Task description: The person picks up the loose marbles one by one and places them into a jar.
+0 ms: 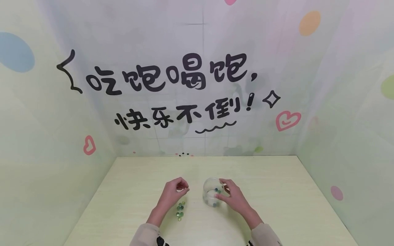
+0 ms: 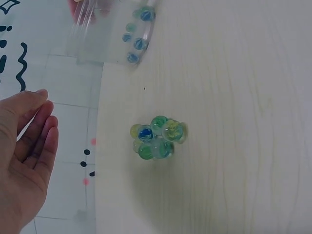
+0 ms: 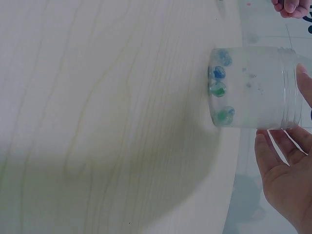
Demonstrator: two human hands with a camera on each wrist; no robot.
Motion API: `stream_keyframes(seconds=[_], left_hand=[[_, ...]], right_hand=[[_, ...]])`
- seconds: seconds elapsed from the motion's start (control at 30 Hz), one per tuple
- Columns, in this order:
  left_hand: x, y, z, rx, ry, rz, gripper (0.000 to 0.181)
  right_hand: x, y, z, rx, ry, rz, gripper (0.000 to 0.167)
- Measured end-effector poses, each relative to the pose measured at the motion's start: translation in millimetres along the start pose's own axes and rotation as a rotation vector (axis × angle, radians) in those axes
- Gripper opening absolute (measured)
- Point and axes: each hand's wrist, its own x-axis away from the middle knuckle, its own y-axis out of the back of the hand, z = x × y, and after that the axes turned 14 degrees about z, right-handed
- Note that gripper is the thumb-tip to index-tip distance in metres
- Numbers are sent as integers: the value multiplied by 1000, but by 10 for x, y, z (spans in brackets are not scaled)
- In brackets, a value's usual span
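A clear jar (image 1: 210, 184) stands upright on the table, with several blue and green marbles (image 3: 219, 89) at its bottom. My right hand (image 1: 236, 197) holds the jar near its rim, thumb on one side and fingers on the other, as the right wrist view also shows. To the left, a small cluster of green, blue and yellowish marbles (image 2: 158, 138) lies on the table. Just beyond that cluster, my left hand (image 1: 176, 192) hovers with loosely bent fingers, thumb close to the index fingertip. I see nothing between them.
The pale wood-grain table (image 1: 138, 191) is enclosed by printed curtains on the left, back and right. Black lettering, hearts and coloured dots decorate the back curtain (image 1: 172, 147).
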Motion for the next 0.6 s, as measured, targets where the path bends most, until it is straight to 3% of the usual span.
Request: stream_keyframes(seconds=[0.6], left_hand=[[184, -11, 217, 24, 61, -24, 12]], right_hand=[[13, 8, 1, -13, 21, 11, 64]])
